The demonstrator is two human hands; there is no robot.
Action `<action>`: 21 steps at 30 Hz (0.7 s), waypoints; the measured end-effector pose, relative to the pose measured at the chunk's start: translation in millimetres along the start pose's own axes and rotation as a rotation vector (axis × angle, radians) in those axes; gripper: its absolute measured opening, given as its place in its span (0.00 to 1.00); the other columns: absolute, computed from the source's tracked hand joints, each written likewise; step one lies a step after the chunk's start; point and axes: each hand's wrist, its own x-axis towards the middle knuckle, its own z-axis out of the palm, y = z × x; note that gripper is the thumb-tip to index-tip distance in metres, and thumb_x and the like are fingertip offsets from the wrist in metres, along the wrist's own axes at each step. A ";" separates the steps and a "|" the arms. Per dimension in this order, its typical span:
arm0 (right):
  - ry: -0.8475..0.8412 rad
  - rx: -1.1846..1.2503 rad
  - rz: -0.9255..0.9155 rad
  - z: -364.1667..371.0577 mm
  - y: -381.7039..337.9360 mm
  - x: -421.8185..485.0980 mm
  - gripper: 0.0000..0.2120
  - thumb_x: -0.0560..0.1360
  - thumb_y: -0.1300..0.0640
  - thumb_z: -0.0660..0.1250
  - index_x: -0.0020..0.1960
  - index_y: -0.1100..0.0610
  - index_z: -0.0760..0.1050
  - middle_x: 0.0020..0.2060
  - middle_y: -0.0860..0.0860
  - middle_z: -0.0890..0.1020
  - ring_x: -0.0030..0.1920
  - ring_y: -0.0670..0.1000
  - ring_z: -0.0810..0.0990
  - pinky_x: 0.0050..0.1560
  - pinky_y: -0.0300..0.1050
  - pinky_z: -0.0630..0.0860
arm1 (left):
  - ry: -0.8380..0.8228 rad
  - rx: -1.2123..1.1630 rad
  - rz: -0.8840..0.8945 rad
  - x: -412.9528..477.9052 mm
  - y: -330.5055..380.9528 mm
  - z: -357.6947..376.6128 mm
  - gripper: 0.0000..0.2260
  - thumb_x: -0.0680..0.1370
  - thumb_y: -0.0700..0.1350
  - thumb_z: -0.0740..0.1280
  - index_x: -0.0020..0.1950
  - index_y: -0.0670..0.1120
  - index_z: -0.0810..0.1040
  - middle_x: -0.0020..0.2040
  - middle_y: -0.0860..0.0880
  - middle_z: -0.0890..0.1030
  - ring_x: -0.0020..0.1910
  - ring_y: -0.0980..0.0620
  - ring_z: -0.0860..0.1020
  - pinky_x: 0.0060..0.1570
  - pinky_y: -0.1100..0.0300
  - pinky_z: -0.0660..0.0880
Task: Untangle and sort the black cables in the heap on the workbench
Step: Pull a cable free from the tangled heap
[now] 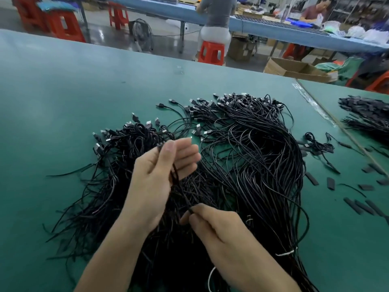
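Heap: big heap of black cables [252, 154] in the middle of the workbench [63, 102], right in front of me. USB plugs [148, 124] stick out at its far side.
Cable in hand: one thin black cable [176, 182] lifted over the near-left part of the heap.
L hand: left hand [160, 175] holds it up, thumb on the cable, other fingers fairly straight.
R hand: right hand [216, 226] pinches the low end, fingers curled.
Feel: I think light, soft, bendy. It prob snags on its neighbors, so I'd pull slow.
Where to hold: I'd grab near a plug, it's the hard bit w/ more grip.
Tie: white tie [285, 253] binds a bunch at the heap's near-right.
Bench: green mat, flat, looks smooth. Short black tube bits [311, 178] lie right of the heap; 2nd cable pile [366, 114] further right.
Room: workshop. Beyond the heap are red stools [211, 52], a cardboard box [294, 69], a floor fan [143, 34] and ppl at a long blue table [263, 28].
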 end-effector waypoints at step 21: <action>0.344 0.223 -0.150 -48.8 1.2 -10.3 0.14 0.63 0.41 0.80 0.37 0.49 0.81 0.33 0.52 0.82 0.33 0.49 0.79 0.36 0.41 0.77 | -0.689 0.298 -0.512 -21.3 9.7 12.5 0.26 0.83 0.61 0.54 0.27 0.51 0.67 0.24 0.51 0.77 0.18 0.59 0.70 0.17 0.70 0.63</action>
